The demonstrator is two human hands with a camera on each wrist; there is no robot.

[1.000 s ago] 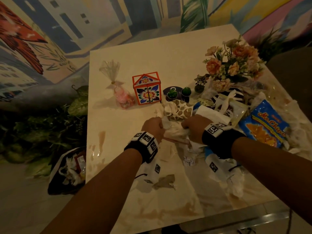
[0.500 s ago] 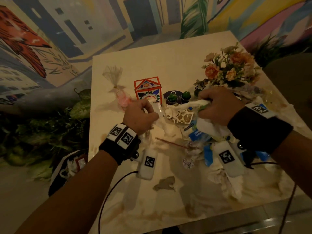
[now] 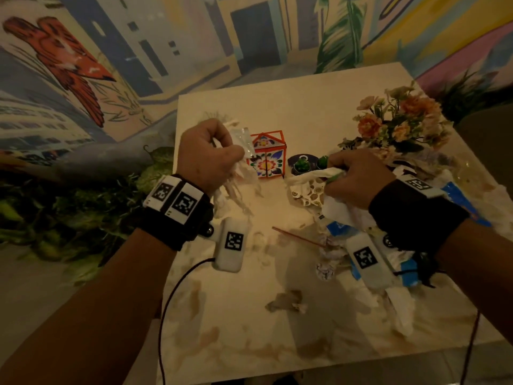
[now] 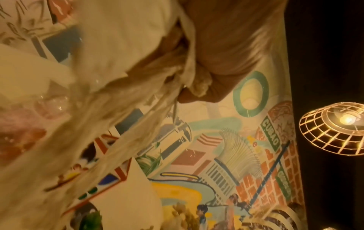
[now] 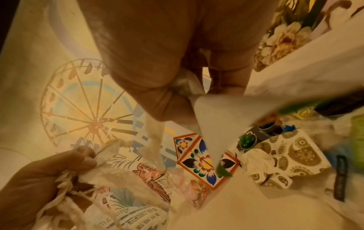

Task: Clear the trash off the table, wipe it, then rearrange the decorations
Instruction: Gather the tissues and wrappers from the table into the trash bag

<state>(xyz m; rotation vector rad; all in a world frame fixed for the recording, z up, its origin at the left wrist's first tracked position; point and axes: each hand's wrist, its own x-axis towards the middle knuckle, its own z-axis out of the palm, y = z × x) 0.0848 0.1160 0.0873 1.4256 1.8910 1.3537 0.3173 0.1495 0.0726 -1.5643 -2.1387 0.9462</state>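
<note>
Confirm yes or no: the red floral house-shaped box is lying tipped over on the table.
No. In the head view the box stands upright on the table, its pointed roof up, between the left hand and right hand.

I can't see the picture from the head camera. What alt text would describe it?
Two hands lift trash off a stained table: the left hand grips crumpled tissue, the right hand grips white paper wrappers. Behind them stand a floral paper box, two small cacti and a flower bouquet.

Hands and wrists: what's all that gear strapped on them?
Each bare forearm wears a black wristband with white square-code tags: left wristband, right wristband. A white tagged camera pod hangs under each wrist, trailing a thin dark cable. No sleeves, no gloves.
</note>
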